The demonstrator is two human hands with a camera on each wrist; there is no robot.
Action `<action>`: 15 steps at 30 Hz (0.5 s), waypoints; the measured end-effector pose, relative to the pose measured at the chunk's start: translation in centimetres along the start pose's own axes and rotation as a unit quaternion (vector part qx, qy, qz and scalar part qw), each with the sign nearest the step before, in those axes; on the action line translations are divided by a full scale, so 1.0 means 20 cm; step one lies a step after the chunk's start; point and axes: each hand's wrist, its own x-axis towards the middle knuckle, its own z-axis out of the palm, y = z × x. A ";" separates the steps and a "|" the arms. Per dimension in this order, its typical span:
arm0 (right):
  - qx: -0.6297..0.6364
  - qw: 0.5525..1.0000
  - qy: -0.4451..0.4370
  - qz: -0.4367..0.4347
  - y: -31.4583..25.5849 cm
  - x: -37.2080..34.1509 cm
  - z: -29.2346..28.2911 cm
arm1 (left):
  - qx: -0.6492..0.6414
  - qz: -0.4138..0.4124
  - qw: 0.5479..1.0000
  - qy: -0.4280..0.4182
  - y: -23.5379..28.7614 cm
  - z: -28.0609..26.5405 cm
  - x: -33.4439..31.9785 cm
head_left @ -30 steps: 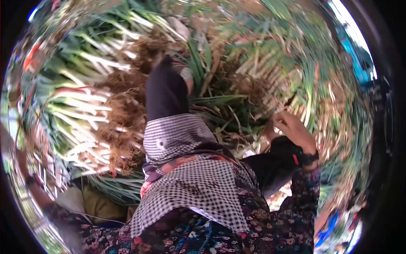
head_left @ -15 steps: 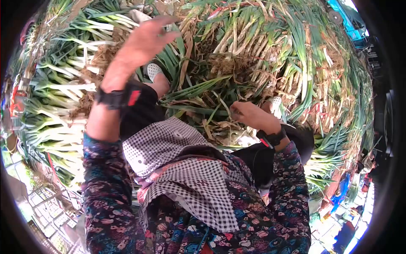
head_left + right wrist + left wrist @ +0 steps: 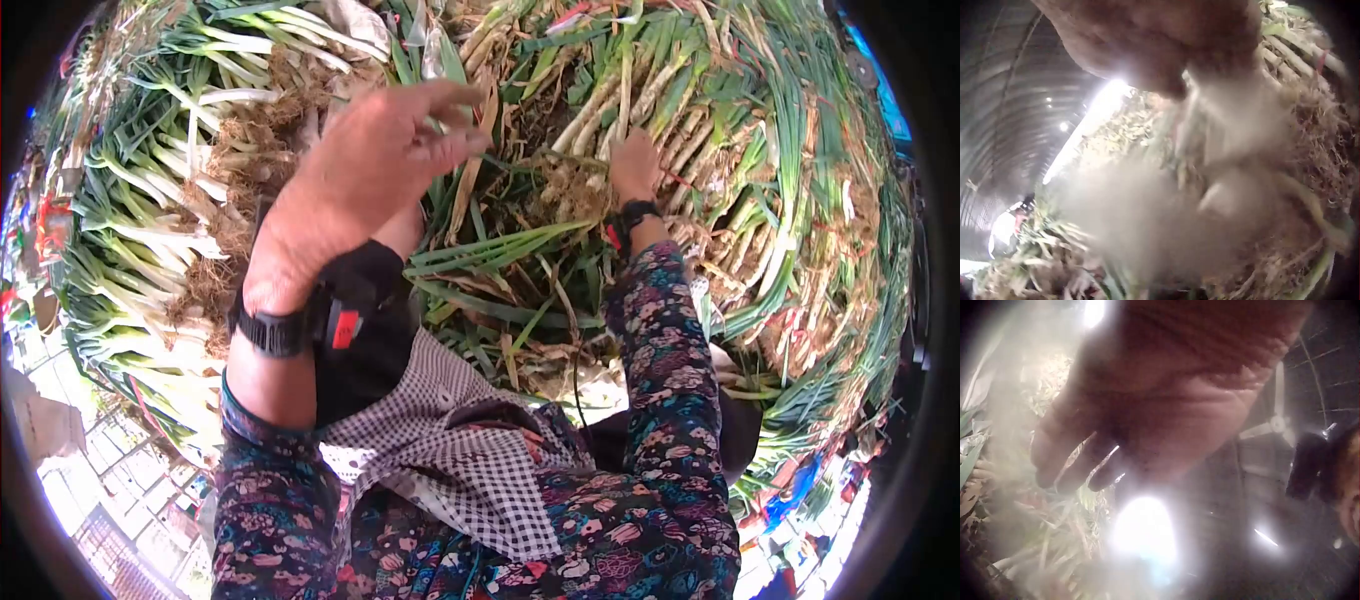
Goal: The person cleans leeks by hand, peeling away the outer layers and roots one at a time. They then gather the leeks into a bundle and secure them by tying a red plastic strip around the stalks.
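My left hand [image 3: 385,155] is raised over the ground between the piles, fingers loosely bent and holding nothing. Its palm and slightly parted fingers show in the left wrist view. On the right, my right hand [image 3: 635,168] reaches to the root ends of a pile of leeks [image 3: 690,130] with dry, yellowed outer leaves. Its curled fingers grip a leek [image 3: 625,90], whose pale stalk runs away from the hand. In the right wrist view, the curled hand [image 3: 1166,44] is close above blurred pale stalks and tangled roots.
Cleaner white-stemmed leeks [image 3: 150,235] lie in a heap on the left, brown roots [image 3: 265,140] facing inward. Loose green leaves [image 3: 500,250] and dry scraps cover the ground between the piles. A checked apron [image 3: 480,470] drapes over the person's lap.
The left hand swings in from the far left and across to the right. The right hand leaves the right knee area and stretches forward to the leek pile, where it grips a leek.
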 end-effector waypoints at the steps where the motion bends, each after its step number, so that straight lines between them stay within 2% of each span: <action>1: -0.078 0.995 -0.044 0.053 -0.01 0.02 0.04 | 0.006 -0.024 1.000 -0.010 0.02 0.00 0.00; 2: -0.079 0.994 -0.025 0.067 -0.01 0.02 0.06 | 0.002 0.038 0.999 0.002 -0.02 0.01 0.00; 3: -0.081 0.995 -0.011 0.064 0.01 0.05 0.05 | 0.001 0.048 0.999 0.011 -0.02 0.03 0.00; 5: -0.010 0.982 -0.161 0.097 0.07 0.09 -0.01 | -0.027 0.052 0.998 -0.009 -0.01 0.07 0.00; 7: 0.000 0.978 -0.203 0.056 0.13 0.07 -0.06 | -0.010 0.079 0.997 0.009 0.00 0.12 -0.01; 9: 0.157 0.981 -0.106 0.035 0.20 -0.01 -0.05 | 0.045 0.098 0.994 -0.011 0.03 0.15 0.01; 11: 0.232 0.965 -0.120 0.029 0.25 -0.08 -0.11 | 0.043 0.090 0.995 -0.011 0.05 0.19 0.02; 13: 0.225 0.957 -0.181 0.035 0.38 -0.15 -0.19 | 0.078 0.107 0.991 0.016 0.03 0.28 0.05; 15: 0.279 0.942 -0.185 0.035 0.38 -0.24 -0.40 | 0.090 0.125 0.988 -0.022 0.01 0.32 0.09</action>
